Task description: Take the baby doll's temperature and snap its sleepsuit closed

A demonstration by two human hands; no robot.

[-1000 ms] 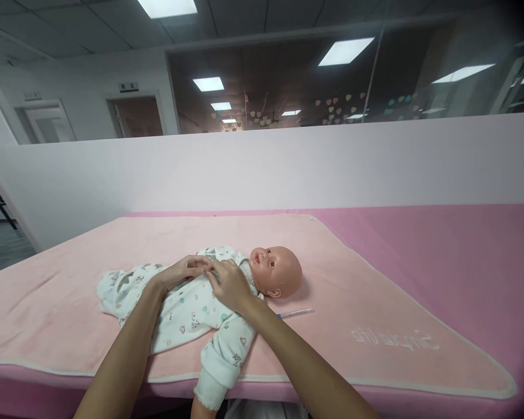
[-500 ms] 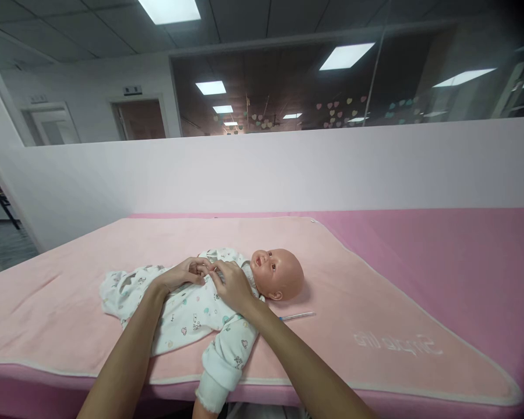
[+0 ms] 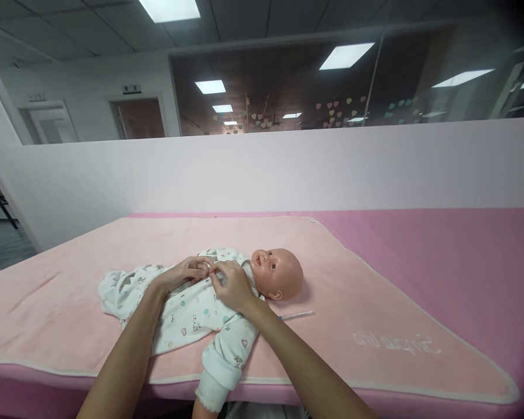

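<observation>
Fingers (image 3: 222, 266) first, head view: left hand (image 3: 183, 274) and right hand (image 3: 233, 285) meet over the chest, tips curled in close, gaps narrow. Can't tell whether they pinch cloth; tips partly hidden.

Bald tan plastic baby doll (image 3: 283, 273) lies face up mid-scene, head right, legs left, near arm over the table's near edge. White printed fabric garment (image 3: 194, 317) is on it, under both hands. Thin clear stick with blue end (image 3: 299, 315) lies right of the near sleeve, untouched, on the peach fleece mat (image 3: 353, 291) over the pink table (image 3: 463, 250).

Delta over the last second: almost none. Doll and stick unmoved; only slight finger shifts. My read: fine fingertip work at the garment front, no visible headway.
</observation>
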